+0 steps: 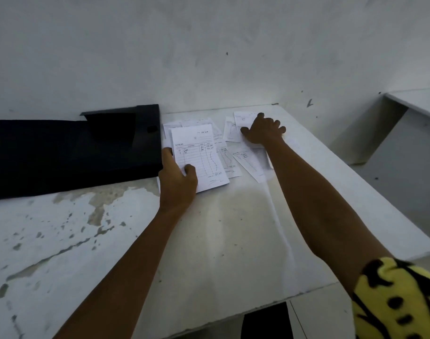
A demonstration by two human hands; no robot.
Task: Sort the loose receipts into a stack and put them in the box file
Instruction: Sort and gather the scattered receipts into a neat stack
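Observation:
My left hand (177, 182) holds a small stack of white receipts (199, 152) by its lower left corner, thumb on top, just above the table. Several loose receipts (248, 162) lie scattered on the white table (209, 241) between my hands and toward the wall. My right hand (263, 130) is laid on the far receipts (241, 118), fingers curled down onto the paper. The black box file (74, 152) lies flat against the wall at the left, its right edge touching my left hand.
The table's paint is worn and flaking at the front left (62, 228). A second white table (414, 104) stands at the right, a gap of floor between them. A grey wall (209, 57) closes off the back.

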